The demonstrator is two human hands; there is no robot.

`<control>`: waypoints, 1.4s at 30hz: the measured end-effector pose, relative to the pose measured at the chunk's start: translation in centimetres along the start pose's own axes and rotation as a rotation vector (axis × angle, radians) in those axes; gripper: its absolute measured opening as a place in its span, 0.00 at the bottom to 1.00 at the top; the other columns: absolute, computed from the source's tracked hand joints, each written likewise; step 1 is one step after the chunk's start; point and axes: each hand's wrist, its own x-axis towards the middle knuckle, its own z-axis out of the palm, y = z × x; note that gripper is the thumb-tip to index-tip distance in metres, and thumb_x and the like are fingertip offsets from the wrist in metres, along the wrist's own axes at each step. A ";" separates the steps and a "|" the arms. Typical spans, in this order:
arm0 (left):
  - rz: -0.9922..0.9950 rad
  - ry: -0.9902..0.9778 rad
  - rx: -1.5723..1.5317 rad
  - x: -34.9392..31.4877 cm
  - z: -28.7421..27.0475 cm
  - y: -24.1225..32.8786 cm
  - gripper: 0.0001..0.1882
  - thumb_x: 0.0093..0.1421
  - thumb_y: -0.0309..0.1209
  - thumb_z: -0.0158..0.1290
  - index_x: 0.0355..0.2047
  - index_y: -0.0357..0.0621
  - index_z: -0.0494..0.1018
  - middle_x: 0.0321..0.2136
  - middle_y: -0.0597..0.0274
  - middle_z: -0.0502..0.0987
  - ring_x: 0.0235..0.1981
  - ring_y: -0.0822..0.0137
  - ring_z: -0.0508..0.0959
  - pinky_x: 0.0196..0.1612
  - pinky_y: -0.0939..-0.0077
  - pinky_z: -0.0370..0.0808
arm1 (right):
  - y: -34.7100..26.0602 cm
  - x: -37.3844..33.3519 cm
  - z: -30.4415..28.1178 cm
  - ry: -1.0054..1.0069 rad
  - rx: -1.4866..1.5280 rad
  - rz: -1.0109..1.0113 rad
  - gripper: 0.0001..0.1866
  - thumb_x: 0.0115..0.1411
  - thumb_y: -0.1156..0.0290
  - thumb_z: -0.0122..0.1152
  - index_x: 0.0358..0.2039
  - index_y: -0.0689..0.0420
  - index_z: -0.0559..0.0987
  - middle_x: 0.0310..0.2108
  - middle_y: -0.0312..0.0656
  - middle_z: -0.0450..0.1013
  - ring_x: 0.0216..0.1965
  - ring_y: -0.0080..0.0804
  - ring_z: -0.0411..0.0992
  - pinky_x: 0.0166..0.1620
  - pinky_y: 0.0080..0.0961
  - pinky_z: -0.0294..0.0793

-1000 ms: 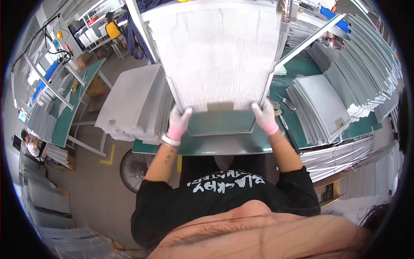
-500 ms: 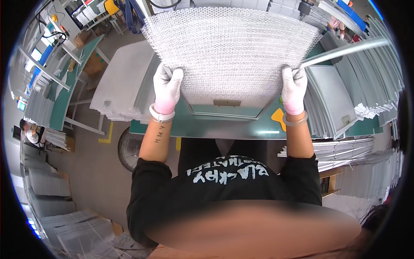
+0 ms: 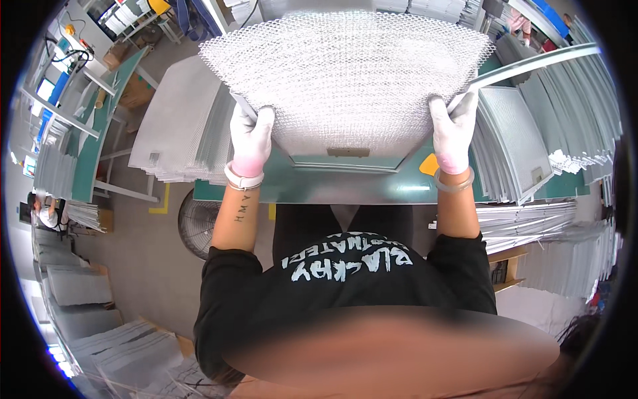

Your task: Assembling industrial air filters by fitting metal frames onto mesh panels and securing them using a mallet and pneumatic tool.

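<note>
A silvery expanded-metal mesh sheet (image 3: 352, 73) is held up and slightly bowed in front of me. My left hand (image 3: 251, 139), in a white glove, grips its left edge with the thumb on the near face. On the opposite edge my right hand (image 3: 454, 136), gloved too, does the same. A short pale metal strip shows at each hand; I cannot tell what it belongs to. Behind the sheet's lower part, a thin metal frame (image 3: 345, 166) lies on the green table (image 3: 312, 191). A small tan rectangular plate (image 3: 349, 152) shows near its front edge.
Stacks of mesh panels stand left (image 3: 176, 120) and right (image 3: 508, 133) of the work spot. A yellow piece (image 3: 428, 165) lies by my right wrist. A pale metal bar (image 3: 531, 66) slants at the upper right. A floor fan (image 3: 199, 226) stands below the table's left end.
The mesh sheet has shifted a little to the left and its upper edge looks more bowed. Both hands keep their hold, the left one slightly farther left. More of the pale strips shows beside them.
</note>
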 end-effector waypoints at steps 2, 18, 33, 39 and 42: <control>-0.034 -0.006 -0.027 0.1 0.0 0.1 0.17 0.63 0.20 0.48 0.53 0.32 0.67 0.44 0.65 0.74 0.40 0.81 0.69 0.45 0.84 0.67 | 1.1 0.4 -1.2 0.047 0.033 -0.066 0.15 0.62 0.83 0.54 0.50 0.64 0.73 0.42 0.36 0.74 0.45 0.20 0.69 0.52 0.19 0.65; -0.069 0.007 0.166 -3.4 -0.6 -3.1 0.15 0.64 0.24 0.52 0.50 0.36 0.67 0.35 0.70 0.73 0.29 0.83 0.67 0.33 0.87 0.66 | 7.1 -2.7 -8.0 -0.242 -0.202 0.177 0.15 0.65 0.74 0.56 0.50 0.65 0.72 0.44 0.38 0.76 0.44 0.20 0.71 0.50 0.21 0.69; -0.239 -0.194 -0.005 1.7 -1.1 1.8 0.11 0.61 0.20 0.53 0.45 0.37 0.72 0.34 0.72 0.76 0.31 0.82 0.70 0.36 0.85 0.68 | 3.2 1.0 -7.5 -0.332 -0.193 0.263 0.14 0.64 0.77 0.54 0.50 0.64 0.73 0.43 0.35 0.75 0.43 0.18 0.70 0.49 0.19 0.68; -0.083 -0.031 0.094 3.5 0.2 1.7 0.08 0.62 0.20 0.53 0.42 0.36 0.73 0.31 0.72 0.76 0.28 0.85 0.69 0.32 0.89 0.66 | 1.5 1.7 -3.9 -0.184 -0.262 0.004 0.13 0.66 0.74 0.52 0.48 0.65 0.74 0.42 0.35 0.74 0.43 0.19 0.69 0.49 0.19 0.67; -0.045 0.039 0.083 3.6 1.7 1.3 0.07 0.61 0.19 0.54 0.40 0.38 0.74 0.28 0.74 0.74 0.26 0.87 0.67 0.28 0.91 0.63 | 1.4 1.6 -3.8 -0.161 -0.148 0.050 0.13 0.66 0.75 0.52 0.48 0.65 0.74 0.42 0.36 0.75 0.43 0.19 0.69 0.49 0.19 0.68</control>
